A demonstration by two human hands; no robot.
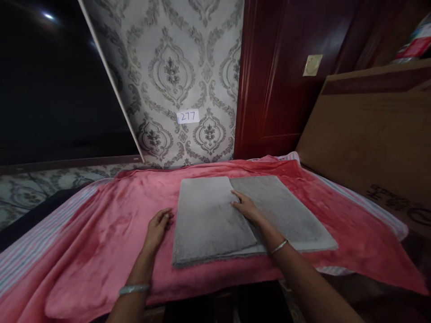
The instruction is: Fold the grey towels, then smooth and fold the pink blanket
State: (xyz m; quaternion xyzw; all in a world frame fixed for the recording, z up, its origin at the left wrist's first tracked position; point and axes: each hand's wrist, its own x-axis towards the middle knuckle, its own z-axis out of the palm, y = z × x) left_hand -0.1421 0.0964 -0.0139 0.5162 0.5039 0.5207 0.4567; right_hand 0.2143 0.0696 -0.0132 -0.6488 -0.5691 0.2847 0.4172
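A grey towel [286, 211] lies on a pink blanket [101, 224], with its left part [208, 215] folded over onto the middle. My right hand [247, 207] rests flat on the folded edge, fingers stretched out. My left hand [158, 229] lies on the pink blanket just left of the towel's left edge, fingers loosely curled and holding nothing that I can see. A bangle sits on each wrist.
The blanket covers a table against a patterned wallpaper wall [175, 72] bearing a small label "277" [187, 116]. A dark red door [279, 76] stands behind. A big cardboard box [370, 134] leans at the right. A dark window [50, 80] is at the left.
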